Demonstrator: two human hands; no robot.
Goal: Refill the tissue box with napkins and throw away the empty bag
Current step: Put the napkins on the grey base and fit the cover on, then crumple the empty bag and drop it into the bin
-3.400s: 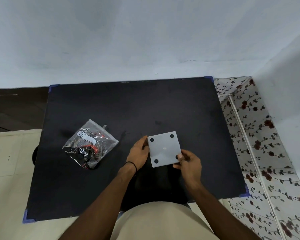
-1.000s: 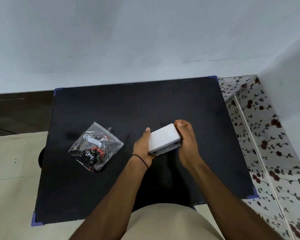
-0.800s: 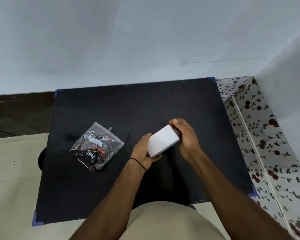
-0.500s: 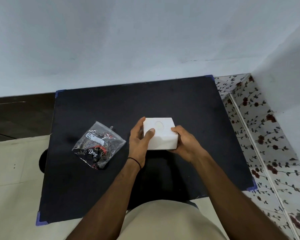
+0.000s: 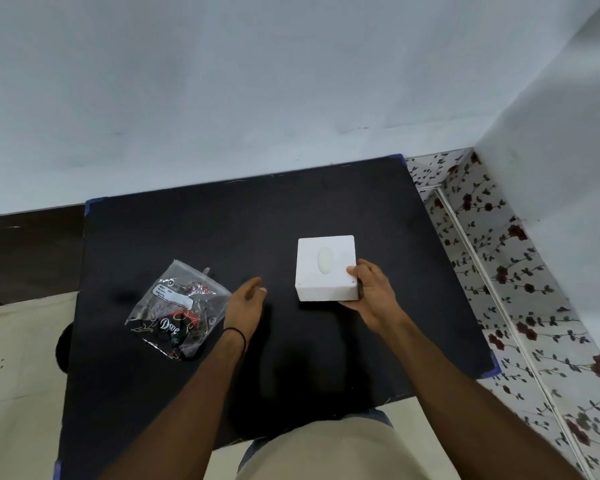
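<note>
A white square tissue box (image 5: 325,268) stands upright on the black table (image 5: 222,230), its oval slot facing up. My right hand (image 5: 373,294) grips the box's near right corner, thumb on top. My left hand (image 5: 245,301) hovers open over the table between the box and a crumpled clear plastic bag (image 5: 177,311). The bag lies flat at the left, printed with white and red lettering and a white label. My left hand touches neither the box nor the bag.
A white wall runs along the table's far edge and turns a corner at the right. Floral-patterned tiles (image 5: 520,306) cover the floor to the right. A dark round object (image 5: 63,346) pokes out beside the table's left edge. My beige-clad lap (image 5: 326,452) is under the near edge.
The box was turned over from underside up to slot up and set down on the table. My left hand let go of it and moved left toward the bag.
</note>
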